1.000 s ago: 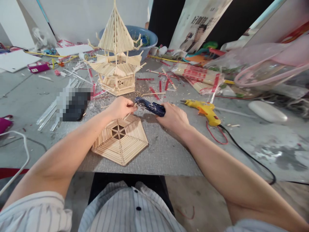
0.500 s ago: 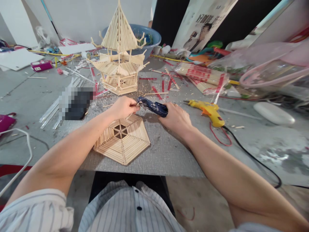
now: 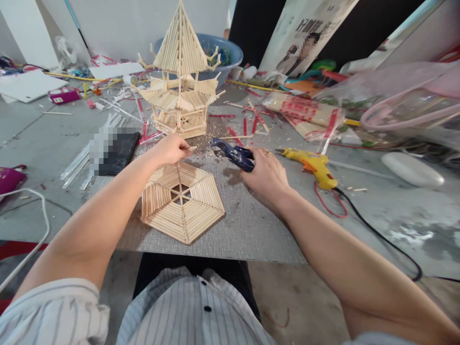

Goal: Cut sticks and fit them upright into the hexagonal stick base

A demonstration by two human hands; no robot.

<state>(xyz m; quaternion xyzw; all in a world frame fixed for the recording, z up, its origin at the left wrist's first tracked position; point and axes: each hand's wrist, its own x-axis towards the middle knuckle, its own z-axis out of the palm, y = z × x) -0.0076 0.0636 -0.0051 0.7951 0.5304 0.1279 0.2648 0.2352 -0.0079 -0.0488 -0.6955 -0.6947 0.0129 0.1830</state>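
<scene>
My right hand (image 3: pixel 268 177) is wrapped round a pair of dark blue cutters (image 3: pixel 232 154), its head pointing left above the table. Pinched in my left hand (image 3: pixel 172 149) is a short piece of wooden stick (image 3: pixel 191 149), apart from the cutters. Below my left hand lies a flat six-sided stick panel (image 3: pixel 201 218) with a spoked opening in its middle. Just beyond both hands stands a tiered pagoda model (image 3: pixel 179 100) built of similar sticks, upright with a pointed roof.
On the right lies a yellow glue gun (image 3: pixel 316 165) with a black cord. Behind it are packs of wrapped chopsticks (image 3: pixel 305 112) and a white computer mouse (image 3: pixel 412 169). A dark phone (image 3: pixel 120 153) and clear glue sticks (image 3: pixel 77 160) rest left. A blue basin (image 3: pixel 230 60) stands behind the pagoda.
My left hand has moved left and slightly away from me with the stick piece, leaving a gap to the cutters. The cutters' head has tilted up a little; more of the panel shows.
</scene>
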